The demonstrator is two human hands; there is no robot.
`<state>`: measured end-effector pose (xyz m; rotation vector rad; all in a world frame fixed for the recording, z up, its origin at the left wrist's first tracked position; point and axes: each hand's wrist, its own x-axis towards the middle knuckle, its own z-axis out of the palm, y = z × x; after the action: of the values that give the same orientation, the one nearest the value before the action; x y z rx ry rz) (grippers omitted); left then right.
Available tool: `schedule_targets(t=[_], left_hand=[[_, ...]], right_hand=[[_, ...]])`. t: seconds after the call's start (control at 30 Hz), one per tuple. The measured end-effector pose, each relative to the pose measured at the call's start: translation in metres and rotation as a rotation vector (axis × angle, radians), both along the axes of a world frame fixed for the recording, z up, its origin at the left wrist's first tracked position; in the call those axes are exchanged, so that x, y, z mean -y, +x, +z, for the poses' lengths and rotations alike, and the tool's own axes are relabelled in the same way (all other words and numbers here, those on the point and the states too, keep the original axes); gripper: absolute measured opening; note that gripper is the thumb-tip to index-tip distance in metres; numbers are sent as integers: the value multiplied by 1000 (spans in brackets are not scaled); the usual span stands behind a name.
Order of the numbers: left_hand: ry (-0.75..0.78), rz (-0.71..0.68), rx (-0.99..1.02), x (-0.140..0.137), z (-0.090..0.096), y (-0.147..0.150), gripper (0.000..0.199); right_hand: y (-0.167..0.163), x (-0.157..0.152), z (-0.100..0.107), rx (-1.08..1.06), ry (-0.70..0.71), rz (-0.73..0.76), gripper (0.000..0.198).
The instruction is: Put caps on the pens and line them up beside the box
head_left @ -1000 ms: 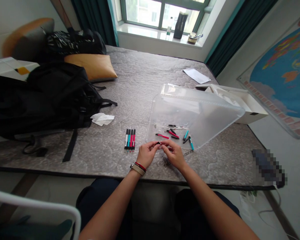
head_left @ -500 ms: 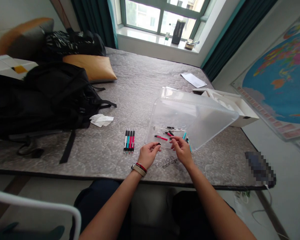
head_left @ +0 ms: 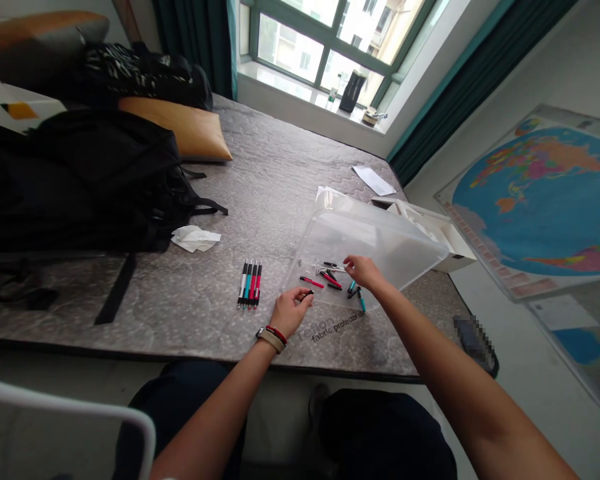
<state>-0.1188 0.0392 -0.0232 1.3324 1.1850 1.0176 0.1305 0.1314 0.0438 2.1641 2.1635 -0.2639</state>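
My left hand (head_left: pixel 291 311) is closed in a pinch on a small black pen part (head_left: pixel 311 293), by the near edge of a clear plastic box (head_left: pixel 380 230) lying tipped on its side. Inside the box, my right hand (head_left: pixel 363 271) has its fingertips pinched together at the end of a whitish pen piece (head_left: pixel 337 269); whether they grip it is hidden. Loose pen parts lie around there: a red barrel (head_left: pixel 311 282), black grips and a teal barrel (head_left: pixel 362 300). To the left, several pens (head_left: pixel 250 285) in white, teal and red with black ends lie side by side in a row.
A crumpled tissue (head_left: pixel 196 238) and a black backpack (head_left: pixel 115 180) lie on the left of the grey mattress (head_left: pixel 275 173). Behind the clear box stands an open white box (head_left: pixel 450 240). A blurred dark device (head_left: pixel 475 343) rests at the right edge.
My right hand has moved farther into the clear box, away from my left hand, to the whitish pen piece. The left hand keeps its pinch on the black part. The view has turned slightly.
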Motion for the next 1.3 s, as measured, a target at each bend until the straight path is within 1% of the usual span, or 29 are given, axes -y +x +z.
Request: schedule_targets(t=[0.13, 0.27, 0.43, 0.53, 0.67, 0.83, 0.97, 1.1, 1.2, 1.3], left_hand=[[-14, -3, 5, 0, 4, -1, 24], [-43, -10, 19, 0, 8, -1, 24], [-50, -32, 5, 0, 7, -2, 26], [-50, -40, -30, -1, 6, -2, 27], [-41, -46, -52, -1, 4, 0, 27], [-37, -46, -62, 0, 3, 1, 27], [-41, -41, -77, 0, 4, 1, 26], [-36, -42, -74, 1, 4, 2, 26], [-40, -38, -75, 0, 5, 1, 27], [-46, -37, -73, 0, 7, 0, 27]], right_hand=[[-8, -11, 0, 43, -49, 69, 21], [-19, -10, -6, 54, -17, 162, 22], [-25, -12, -17, 105, -24, 181, 20], [-24, -13, -21, 130, -17, 176, 21], [-20, -8, -23, 164, 31, 148, 28], [-16, 1, -26, 238, 53, 177, 32], [-19, 2, -30, 217, 31, 157, 33], [-24, 3, -33, 193, 41, 130, 33], [-24, 7, -34, 181, 100, 85, 31], [-17, 11, -33, 110, 240, 20, 28]])
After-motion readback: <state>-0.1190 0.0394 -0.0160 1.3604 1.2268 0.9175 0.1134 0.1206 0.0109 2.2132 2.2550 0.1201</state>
